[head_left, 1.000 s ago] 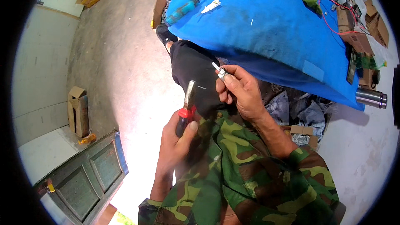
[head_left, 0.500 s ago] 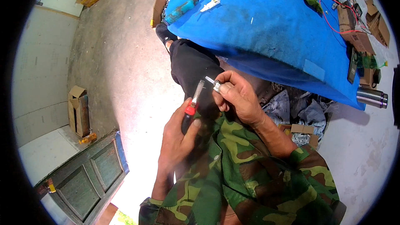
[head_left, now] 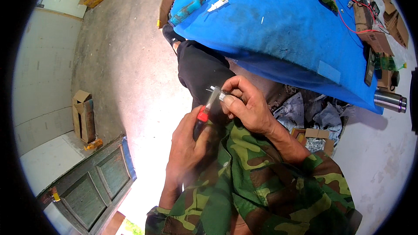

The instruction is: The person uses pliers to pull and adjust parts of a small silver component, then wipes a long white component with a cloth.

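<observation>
My left hand (head_left: 186,137) is closed round a flat-bladed hand tool (head_left: 203,114) with a red and black handle, its metal blade pointing up and away from me. Between the thumb and fingers of my right hand (head_left: 248,104) is a small white part (head_left: 223,96). The blade lies right against or just in front of this part, and I cannot tell whether they touch. A thin pale tip shows beyond the blade. Both hands are above my lap, near the black trouser leg (head_left: 202,65).
On the blue-covered table (head_left: 278,30) lie a teal-handled screwdriver (head_left: 189,11), a white plastic piece (head_left: 217,4) and a green cloth (head_left: 325,0). A red wire (head_left: 342,17) curls beside cardboard at the right. Under the table sit plastic bags (head_left: 291,109) and an open box (head_left: 315,135).
The tool's blade has moved right, against or in front of the white part. My right hand has shifted slightly left, and its white part has turned a little.
</observation>
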A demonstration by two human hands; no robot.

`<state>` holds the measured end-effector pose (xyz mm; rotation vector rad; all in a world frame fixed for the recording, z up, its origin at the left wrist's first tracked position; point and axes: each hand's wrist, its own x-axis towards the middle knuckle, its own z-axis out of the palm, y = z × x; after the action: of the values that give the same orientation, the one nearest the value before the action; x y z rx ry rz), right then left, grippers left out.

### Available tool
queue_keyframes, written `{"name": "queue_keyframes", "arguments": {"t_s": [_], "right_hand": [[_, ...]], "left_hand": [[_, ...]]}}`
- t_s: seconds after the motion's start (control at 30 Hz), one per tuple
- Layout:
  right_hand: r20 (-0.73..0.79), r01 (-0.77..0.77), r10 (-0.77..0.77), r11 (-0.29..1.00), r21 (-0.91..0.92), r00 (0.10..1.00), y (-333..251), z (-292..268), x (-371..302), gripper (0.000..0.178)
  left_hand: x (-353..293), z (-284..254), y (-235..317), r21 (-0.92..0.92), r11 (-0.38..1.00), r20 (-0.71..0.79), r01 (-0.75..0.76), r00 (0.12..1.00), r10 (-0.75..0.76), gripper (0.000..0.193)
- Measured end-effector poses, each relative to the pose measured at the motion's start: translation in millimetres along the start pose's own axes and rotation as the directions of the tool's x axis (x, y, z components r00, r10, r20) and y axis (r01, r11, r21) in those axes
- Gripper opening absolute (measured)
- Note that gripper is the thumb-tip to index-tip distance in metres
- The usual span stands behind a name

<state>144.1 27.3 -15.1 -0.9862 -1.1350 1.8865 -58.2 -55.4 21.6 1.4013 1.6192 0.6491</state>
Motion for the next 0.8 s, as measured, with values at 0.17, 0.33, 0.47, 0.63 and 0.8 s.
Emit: {"name": "queue_keyframes", "arguments": {"t_s": [0.17, 0.33, 0.47, 0.63, 0.8], "right_hand": [[-0.004, -0.020, 0.020, 1.000, -0.004, 1.000, -1.4, -0.6, -0.7, 0.024], [-0.043, -0.059, 0.062, 0.995, 0.075, 0.997, 1.4, -7.2, -0.2, 0.028], [-0.158, 0.087, -0.104, 0.990, -0.112, 0.982, 13.9, -3.8, -3.7, 0.025], [-0.231, 0.091, -0.135, 0.978, -0.189, 0.964, 14.1, 0.7, -7.3, 0.022], [-0.136, 0.325, -0.445, 0.801, -0.503, 0.885, 13.6, -3.5, -6.1, 0.025]], "left_hand": [[0.4, 3.9, -2.7, 0.101, 0.992, -0.055, -0.074, 0.995, 0.080, 0.044], [-0.3, 4.9, -2.0, 0.280, 0.953, -0.111, -0.112, 0.983, 0.148, 0.051], [-1.3, 8.7, -0.6, 0.351, 0.935, -0.116, -0.048, 0.989, 0.095, 0.051], [-4.3, 15.4, 9.2, 0.231, 0.973, -0.113, 0.005, 0.993, 0.022, 0.047], [-3.7, 18.1, 10.4, 0.196, 0.981, -0.127, 0.000, 0.992, 0.025, 0.044]]}}
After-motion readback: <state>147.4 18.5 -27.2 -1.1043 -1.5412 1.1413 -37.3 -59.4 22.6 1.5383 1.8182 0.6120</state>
